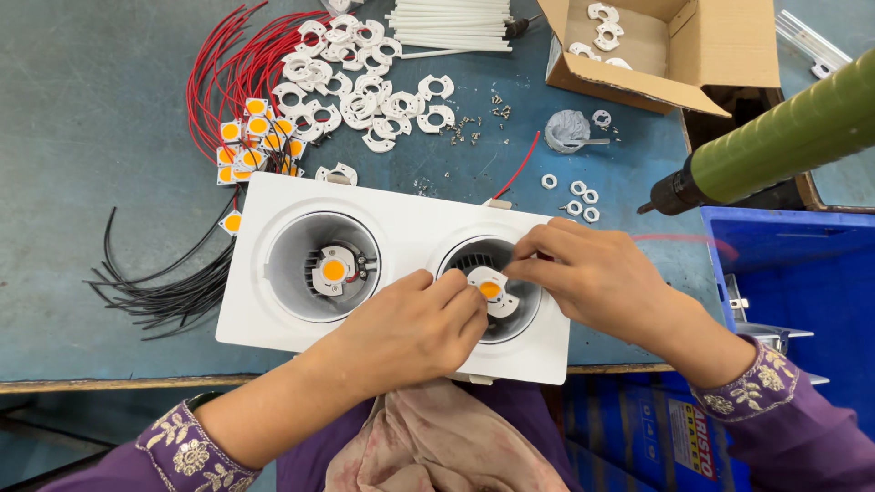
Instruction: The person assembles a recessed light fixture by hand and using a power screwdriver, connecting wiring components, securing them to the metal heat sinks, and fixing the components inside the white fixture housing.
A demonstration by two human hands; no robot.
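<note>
At the frame's centre, the left hand (pixel 415 328) and right hand (pixel 583 269) both pinch a small white holder with an orange chip (pixel 490 292) inside the right well of a white twin-well light housing (pixel 401 214) on the table (pixel 91 109).

red wires (pixel 239 64); cardboard box (pixel 720 46); green screwdriver (pixel 775 146); blue crate (pixel 802 273)
</note>
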